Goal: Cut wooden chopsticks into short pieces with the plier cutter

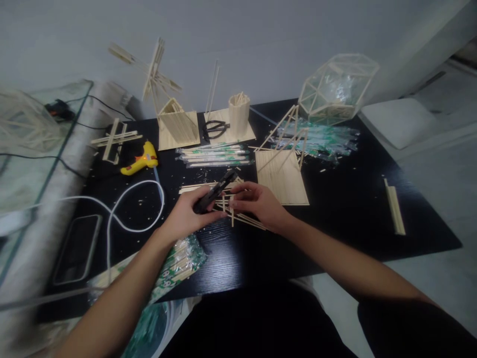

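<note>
Head view: a thin wooden stick [232, 218] sits at the centre of the frame, its long axis running roughly up and down the picture. The right hand [263, 205] is nearer, its grip closed in a pinch on the stick's upper part. Just left, the left hand [184, 211] has its grip wrapped round a black tool [216, 191] slanting toward upper right (its exact kind is unclear). Loose sticks [255, 223] lie close by on the bench [343, 209]; a yellow glue gun [143, 160] rests left of centre.

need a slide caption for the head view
Left hand holds a black elongated tool; right hand handles thin pale wooden sticks.
</note>
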Available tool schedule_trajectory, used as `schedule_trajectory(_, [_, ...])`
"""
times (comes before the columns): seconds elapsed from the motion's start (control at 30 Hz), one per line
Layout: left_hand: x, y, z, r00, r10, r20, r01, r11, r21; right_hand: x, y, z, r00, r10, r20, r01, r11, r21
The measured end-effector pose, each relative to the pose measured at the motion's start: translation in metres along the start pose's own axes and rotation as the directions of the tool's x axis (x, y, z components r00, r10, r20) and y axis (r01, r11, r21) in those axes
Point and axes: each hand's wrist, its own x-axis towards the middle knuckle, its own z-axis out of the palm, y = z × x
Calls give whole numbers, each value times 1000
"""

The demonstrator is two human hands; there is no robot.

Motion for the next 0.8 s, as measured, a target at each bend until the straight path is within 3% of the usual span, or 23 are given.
schedule_trajectory(0.17, [3,-3,-17,1000,7,21,-11,984,175,2,-3,-6,995,-91,-32,89,995,-46])
schedule_trajectory(0.37, [7,-9,-27,996,1,94,-39,915,402,6,-14,-13,986,-115,-118,108,992,-67])
schedule_trajectory(0.63, [6,-16,-29,983,-7,183,-83,876,474,10,-24,-23,958,-227,-177,213,972,-96])
schedule_trajectory(0.8, [5,-15,-31,977,9,213,-93,918,386,11,-23,-25,956,-235,-175,224,971,-77])
